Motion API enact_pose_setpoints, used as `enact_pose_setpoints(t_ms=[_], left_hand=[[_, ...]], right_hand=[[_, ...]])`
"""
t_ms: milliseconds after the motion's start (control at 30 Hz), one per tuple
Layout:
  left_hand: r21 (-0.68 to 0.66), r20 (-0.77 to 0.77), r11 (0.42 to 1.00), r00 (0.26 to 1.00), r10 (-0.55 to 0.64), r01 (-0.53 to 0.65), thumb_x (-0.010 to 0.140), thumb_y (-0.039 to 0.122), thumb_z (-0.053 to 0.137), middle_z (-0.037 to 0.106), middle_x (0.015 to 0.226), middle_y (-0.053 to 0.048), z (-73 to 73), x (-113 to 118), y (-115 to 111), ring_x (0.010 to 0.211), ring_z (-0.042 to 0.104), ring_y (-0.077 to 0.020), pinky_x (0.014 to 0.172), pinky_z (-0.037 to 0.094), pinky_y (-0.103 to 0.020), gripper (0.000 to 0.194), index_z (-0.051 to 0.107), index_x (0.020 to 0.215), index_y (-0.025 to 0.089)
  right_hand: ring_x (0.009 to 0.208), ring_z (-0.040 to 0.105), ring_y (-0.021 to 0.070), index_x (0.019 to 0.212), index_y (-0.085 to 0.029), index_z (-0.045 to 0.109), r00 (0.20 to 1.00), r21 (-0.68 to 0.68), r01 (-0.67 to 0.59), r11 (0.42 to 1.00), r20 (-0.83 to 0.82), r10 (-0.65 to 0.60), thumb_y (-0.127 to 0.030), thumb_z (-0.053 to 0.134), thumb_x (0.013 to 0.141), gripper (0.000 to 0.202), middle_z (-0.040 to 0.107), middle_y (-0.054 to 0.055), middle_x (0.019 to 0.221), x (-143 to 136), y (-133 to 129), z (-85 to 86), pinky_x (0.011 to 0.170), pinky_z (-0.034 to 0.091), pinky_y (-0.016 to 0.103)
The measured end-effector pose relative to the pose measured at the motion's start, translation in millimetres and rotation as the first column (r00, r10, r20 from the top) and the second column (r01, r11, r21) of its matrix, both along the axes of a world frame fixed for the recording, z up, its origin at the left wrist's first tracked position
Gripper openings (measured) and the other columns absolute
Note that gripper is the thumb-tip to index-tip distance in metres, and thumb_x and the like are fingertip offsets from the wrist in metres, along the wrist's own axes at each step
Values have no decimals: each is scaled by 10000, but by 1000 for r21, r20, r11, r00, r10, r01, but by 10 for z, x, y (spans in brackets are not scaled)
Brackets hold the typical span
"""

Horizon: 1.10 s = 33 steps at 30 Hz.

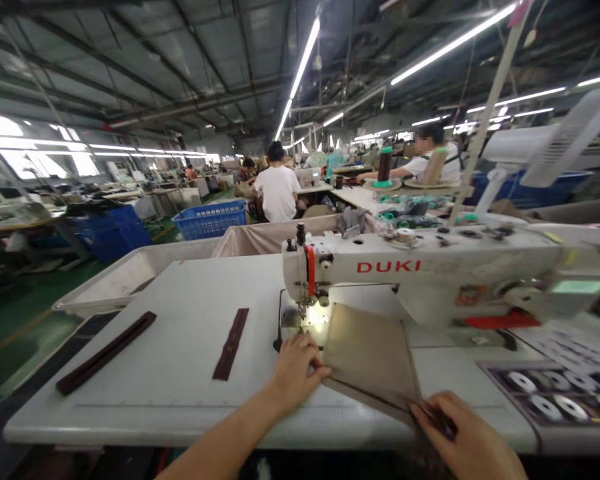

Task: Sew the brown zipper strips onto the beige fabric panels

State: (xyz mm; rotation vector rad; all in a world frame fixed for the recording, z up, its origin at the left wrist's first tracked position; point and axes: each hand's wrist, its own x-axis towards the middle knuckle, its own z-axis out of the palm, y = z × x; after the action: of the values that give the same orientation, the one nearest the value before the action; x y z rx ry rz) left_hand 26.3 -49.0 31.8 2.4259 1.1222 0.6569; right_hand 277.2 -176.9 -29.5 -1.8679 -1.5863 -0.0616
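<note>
A beige-brown fabric panel [370, 343] lies on the sewing machine bed, right of the lit needle area. My left hand [295, 370] is closed on its near left corner, thumb and fingers pinching the edge just in front of the presser foot. My right hand [455, 427] grips the near right corner at the table's front edge. Something dark also shows within the right fingers; its kind is unclear. The white sewing machine [370, 263], marked DUKI, stands over the panel's far side. Left of my hands lie a short dark brown strip [231, 343] and a longer dark strip [107, 351].
Bobbins [545, 407] sit in a tray at the right. A white bin [105, 280] stands past the table's left edge, with a blue basket [210, 219] beyond. A thread cone [384, 167] and a fan [545, 143] are behind the machine. Other people sit farther back.
</note>
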Motion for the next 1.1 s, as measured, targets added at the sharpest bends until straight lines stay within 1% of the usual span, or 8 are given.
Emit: enact_pose_setpoints(t_ms=[133, 300, 433, 533, 667, 867, 967, 1100], left_hand=[[11, -29, 1000, 1000, 4, -4, 794, 155, 678, 580, 923, -11, 61, 38, -3, 964, 538, -213, 864, 402, -374, 107, 583, 748, 171], [130, -21, 989, 997, -69, 71, 838, 93, 635, 583, 1010, -7, 65, 67, -104, 1015, 518, -190, 921, 376, -363, 118, 640, 857, 209], [391, -138, 881, 963, -231, 268, 913, 144, 576, 622, 992, 5, 27, 49, -160, 1042, 508, -173, 1007, 331, -364, 121, 662, 874, 220], [441, -271, 839, 939, -214, 319, 948, 129, 481, 653, 1049, -24, 16, 48, -133, 1105, 503, -195, 1083, 274, -393, 182, 649, 997, 178], [406, -354, 880, 930, -97, 246, 918, 169, 496, 612, 1263, -99, 28, 140, -1, 1175, 502, -258, 1121, 231, -462, 277, 609, 1163, 102], [239, -364, 971, 928, 76, 15, 918, 482, 515, 576, 1328, -118, 129, 423, 114, 1274, 455, -303, 1157, 156, -512, 466, 622, 1166, 103], [182, -456, 982, 889, 46, 43, 821, 684, 510, 475, 1404, -207, 187, 498, 65, 1342, 370, -361, 1154, 148, -543, 789, 540, 1270, 36], [68, -521, 993, 852, -43, 92, 690, 816, 520, 273, 1489, -299, 195, 484, 8, 1403, 232, -413, 1153, 158, -549, 1151, 324, 1406, -65]], right_hand=[[524, 576, 168, 705, -253, 446, 997, -111, 76, 991, 6, -76, -475, 470, 866, 275, 573, -18, 627, 11, 41, 35, 463, 392, 274], [661, 632, 148, 888, -248, 563, 1000, -86, -14, 996, -3, 14, -376, 381, 930, 226, 634, 34, 905, -71, 4, 97, 494, 435, 239], [673, 652, 117, 1074, -255, 608, 986, 17, -74, 997, 151, 70, -231, 393, 894, 281, 583, 54, 1238, -78, -149, 49, 503, 481, 226], [849, 679, 148, 1241, -215, 546, 943, 77, -156, 985, 307, 125, -111, 404, 819, 458, 522, 69, 1372, -95, -244, -29, 589, 527, 213], [776, 685, 161, 1334, -166, 493, 872, 27, -279, 960, 426, 242, 3, 373, 712, 656, 499, 86, 1398, -295, -262, -180, 610, 549, 229], [522, 607, 99, 1461, -194, 353, 882, 46, -377, 925, 324, 343, 5, 337, 719, 769, 461, 101, 1400, -577, -271, -364, 489, 513, 199], [536, 609, 89, 1413, -146, 425, 847, 48, -473, 880, 302, 439, -6, 343, 732, 700, 481, 141, 1380, -478, -255, -253, 517, 510, 183], [789, 691, 198, 1204, -85, 612, 811, 48, -530, 846, 322, 489, -46, 366, 746, 522, 633, 165, 1208, -260, 64, 203, 660, 570, 276]])
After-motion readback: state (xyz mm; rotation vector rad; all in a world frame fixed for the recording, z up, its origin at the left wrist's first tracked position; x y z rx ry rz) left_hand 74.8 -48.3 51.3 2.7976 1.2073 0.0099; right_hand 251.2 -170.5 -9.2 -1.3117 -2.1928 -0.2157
